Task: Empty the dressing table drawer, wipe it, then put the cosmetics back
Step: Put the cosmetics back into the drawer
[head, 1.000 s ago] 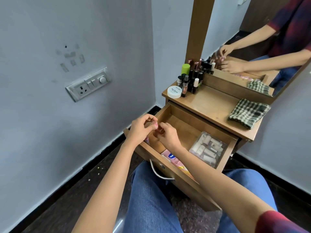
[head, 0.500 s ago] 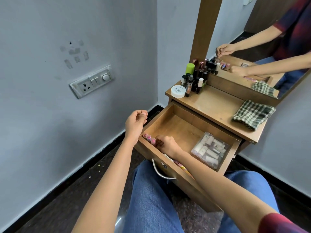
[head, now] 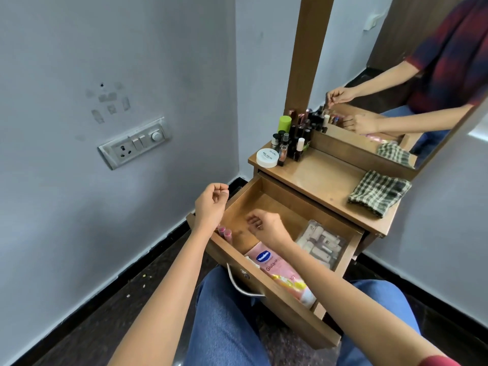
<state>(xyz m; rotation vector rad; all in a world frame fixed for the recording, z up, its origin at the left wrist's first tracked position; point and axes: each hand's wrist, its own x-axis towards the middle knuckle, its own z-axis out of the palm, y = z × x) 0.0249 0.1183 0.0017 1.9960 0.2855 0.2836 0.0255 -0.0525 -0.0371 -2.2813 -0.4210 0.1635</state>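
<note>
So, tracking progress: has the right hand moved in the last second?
Yes: the right hand moved from the front left corner of the drawer toward its middle.

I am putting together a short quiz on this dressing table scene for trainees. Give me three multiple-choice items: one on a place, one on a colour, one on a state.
1. Where does the checked cloth lie?
A) on the person's lap
B) on the floor
C) on the tabletop

2. What colour is the lotion tube in the drawer?
A) pink
B) black
C) green

3. How is the drawer?
A) pushed shut
B) pulled open
C) lifted out onto the floor

Answers:
1 C: the cloth lies on the tabletop's right end.
2 A: the tube is pink with a blue logo.
3 B: its inside shows, holding the tube and a clear box.
</note>
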